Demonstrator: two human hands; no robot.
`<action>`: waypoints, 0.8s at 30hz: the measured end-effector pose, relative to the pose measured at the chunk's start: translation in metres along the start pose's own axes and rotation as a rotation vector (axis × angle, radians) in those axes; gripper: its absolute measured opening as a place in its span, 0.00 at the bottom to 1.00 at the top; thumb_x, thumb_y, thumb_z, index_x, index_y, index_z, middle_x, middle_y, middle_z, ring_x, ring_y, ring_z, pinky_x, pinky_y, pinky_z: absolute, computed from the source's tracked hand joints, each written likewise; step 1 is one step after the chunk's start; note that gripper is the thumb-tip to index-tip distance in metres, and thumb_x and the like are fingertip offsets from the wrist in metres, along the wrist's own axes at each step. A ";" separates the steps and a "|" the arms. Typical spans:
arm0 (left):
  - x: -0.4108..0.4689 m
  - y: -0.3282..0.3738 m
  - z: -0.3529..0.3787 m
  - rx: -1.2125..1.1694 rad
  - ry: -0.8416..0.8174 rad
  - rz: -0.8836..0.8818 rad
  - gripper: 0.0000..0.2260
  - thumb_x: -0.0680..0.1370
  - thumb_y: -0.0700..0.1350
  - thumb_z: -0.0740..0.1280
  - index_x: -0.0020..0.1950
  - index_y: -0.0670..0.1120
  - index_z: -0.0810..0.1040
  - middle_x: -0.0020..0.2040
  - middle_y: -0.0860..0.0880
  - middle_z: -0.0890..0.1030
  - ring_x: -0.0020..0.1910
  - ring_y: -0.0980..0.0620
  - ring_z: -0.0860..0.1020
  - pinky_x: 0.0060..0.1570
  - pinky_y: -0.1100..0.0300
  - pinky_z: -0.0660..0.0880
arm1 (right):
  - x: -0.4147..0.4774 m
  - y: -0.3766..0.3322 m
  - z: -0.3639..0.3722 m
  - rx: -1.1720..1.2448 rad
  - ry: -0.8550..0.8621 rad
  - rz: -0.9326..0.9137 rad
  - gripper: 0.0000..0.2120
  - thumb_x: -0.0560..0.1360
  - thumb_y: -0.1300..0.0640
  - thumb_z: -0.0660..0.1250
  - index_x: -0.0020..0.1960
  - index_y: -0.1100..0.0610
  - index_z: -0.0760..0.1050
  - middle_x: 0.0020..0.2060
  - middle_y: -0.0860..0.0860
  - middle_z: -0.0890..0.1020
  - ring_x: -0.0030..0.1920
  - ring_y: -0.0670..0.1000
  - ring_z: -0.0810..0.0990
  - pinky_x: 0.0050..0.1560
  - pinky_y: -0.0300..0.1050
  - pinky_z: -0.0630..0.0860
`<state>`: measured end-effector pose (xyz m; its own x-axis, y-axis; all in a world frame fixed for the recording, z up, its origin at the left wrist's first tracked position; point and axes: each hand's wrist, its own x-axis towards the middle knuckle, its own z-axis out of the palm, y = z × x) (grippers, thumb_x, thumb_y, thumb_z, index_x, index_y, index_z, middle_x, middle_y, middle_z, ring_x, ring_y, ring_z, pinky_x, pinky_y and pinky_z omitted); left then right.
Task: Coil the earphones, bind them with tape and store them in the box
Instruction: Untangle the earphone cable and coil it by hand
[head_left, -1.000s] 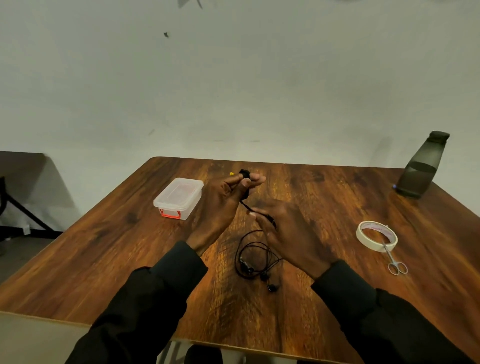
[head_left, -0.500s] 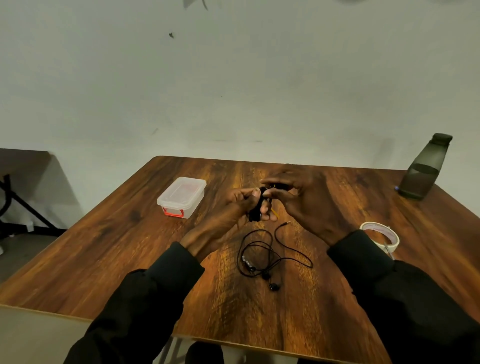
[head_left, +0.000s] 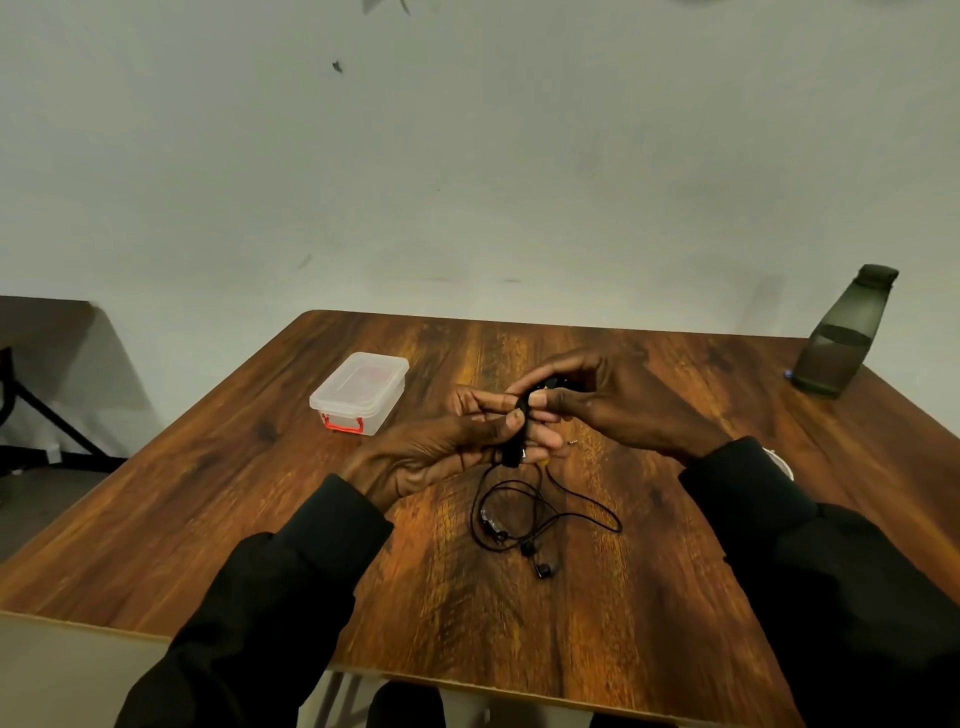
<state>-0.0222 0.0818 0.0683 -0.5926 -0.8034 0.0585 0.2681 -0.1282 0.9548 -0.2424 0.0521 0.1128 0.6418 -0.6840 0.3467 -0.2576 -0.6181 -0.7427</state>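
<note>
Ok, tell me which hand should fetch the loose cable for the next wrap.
Right, likely. The left hand grips the coil; the right hand only pinches its top, and the loose cable lies on the table near it.

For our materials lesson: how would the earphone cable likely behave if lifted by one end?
Probably floppy: the earphone cable lies in loose, uneven loops on the table. Likely light, being so thin. The earbuds at its end would probably dangle and swing.
</note>
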 end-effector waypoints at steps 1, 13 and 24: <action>0.001 -0.003 0.002 -0.010 0.030 0.029 0.15 0.80 0.36 0.66 0.65 0.32 0.78 0.59 0.32 0.82 0.61 0.37 0.82 0.65 0.46 0.77 | 0.001 0.001 0.001 0.021 0.019 -0.002 0.08 0.79 0.64 0.69 0.55 0.57 0.85 0.49 0.52 0.88 0.50 0.47 0.86 0.51 0.39 0.81; -0.001 -0.021 0.016 0.075 0.389 0.250 0.10 0.80 0.41 0.65 0.51 0.33 0.81 0.41 0.40 0.82 0.47 0.42 0.84 0.51 0.56 0.82 | 0.010 0.026 0.013 0.040 0.143 -0.033 0.07 0.79 0.64 0.69 0.54 0.60 0.85 0.46 0.52 0.88 0.48 0.47 0.87 0.51 0.38 0.81; 0.004 -0.023 0.019 -0.005 0.494 0.195 0.12 0.85 0.40 0.60 0.49 0.36 0.79 0.38 0.45 0.78 0.37 0.52 0.80 0.47 0.61 0.82 | 0.011 0.034 0.026 0.050 0.136 0.036 0.06 0.79 0.64 0.70 0.54 0.60 0.85 0.41 0.45 0.87 0.42 0.41 0.85 0.44 0.34 0.79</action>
<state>-0.0452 0.0925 0.0523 -0.1035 -0.9906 0.0897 0.3419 0.0493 0.9384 -0.2249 0.0339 0.0764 0.5285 -0.7536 0.3909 -0.2405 -0.5745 -0.7824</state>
